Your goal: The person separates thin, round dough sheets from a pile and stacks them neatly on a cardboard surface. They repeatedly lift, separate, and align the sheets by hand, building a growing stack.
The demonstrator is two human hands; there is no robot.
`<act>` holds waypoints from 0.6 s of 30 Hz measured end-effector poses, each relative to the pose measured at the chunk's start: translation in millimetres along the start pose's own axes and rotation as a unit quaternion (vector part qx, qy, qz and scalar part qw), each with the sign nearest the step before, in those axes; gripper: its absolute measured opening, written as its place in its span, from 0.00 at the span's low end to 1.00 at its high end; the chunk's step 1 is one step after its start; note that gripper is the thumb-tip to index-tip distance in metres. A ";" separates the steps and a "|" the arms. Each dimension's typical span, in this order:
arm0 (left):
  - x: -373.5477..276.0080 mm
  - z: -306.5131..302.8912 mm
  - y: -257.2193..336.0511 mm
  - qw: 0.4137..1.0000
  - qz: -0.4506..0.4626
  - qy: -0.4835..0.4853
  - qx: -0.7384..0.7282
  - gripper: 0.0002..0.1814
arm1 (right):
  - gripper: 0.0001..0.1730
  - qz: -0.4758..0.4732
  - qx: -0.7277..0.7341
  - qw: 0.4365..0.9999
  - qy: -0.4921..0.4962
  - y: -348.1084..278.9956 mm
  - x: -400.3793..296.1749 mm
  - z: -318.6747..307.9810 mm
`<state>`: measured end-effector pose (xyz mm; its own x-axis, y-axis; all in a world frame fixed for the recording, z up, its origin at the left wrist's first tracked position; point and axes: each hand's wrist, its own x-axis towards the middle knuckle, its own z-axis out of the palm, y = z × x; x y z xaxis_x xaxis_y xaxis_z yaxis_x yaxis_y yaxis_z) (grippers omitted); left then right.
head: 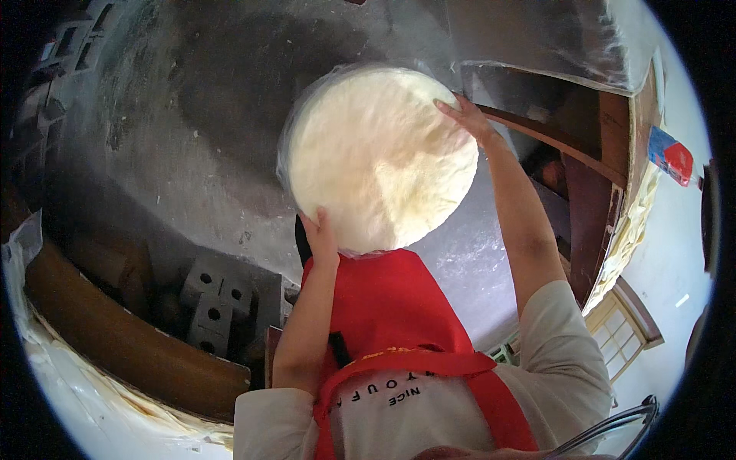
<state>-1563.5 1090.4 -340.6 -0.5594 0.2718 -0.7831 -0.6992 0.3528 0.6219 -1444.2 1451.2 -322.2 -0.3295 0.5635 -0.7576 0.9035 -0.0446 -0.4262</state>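
Between my two hands is a large, round, pale slab (374, 155) that looks like dough, with clear plastic film (287, 126) around its rim. My left hand (323, 238) grips the near left edge, its thumb on the upper face. Out at the far right edge, my right hand (468, 121) holds the slab with its thumb and a finger over the top. The fingers beneath are hidden. Just below the slab hangs the red apron (397, 305) that I wear over a light T-shirt bearing printed words.
Grey floor (230, 144) spreads beyond the slab. Hollow blocks (215, 293) stand at lower left behind a curved-looking brown wooden board (126, 322). On the right is a wooden frame (615, 129) partly under plastic sheeting, with a blue and red packet (671, 156) beyond its edge.
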 end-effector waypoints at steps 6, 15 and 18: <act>-2.7 5.0 19.3 0.993 -0.092 -0.013 -0.069 0.32 | 0.46 -0.035 0.083 0.996 -0.015 -4.0 0.8 4.7; -63.1 -38.9 4.4 0.966 0.082 0.142 0.198 0.36 | 0.38 -0.139 0.265 0.941 0.157 -38.1 -51.9 -4.8; -141.0 -69.8 6.7 0.951 0.132 0.182 0.211 0.32 | 0.30 -0.250 0.196 0.946 0.068 -48.4 -107.8 30.3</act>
<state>-1520.4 991.9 -225.5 -0.8613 0.0997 -0.4982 -0.3153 0.6639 0.6781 -1460.7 1367.6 -234.8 -0.6256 0.6951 -0.3541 0.4644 -0.0329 -0.8850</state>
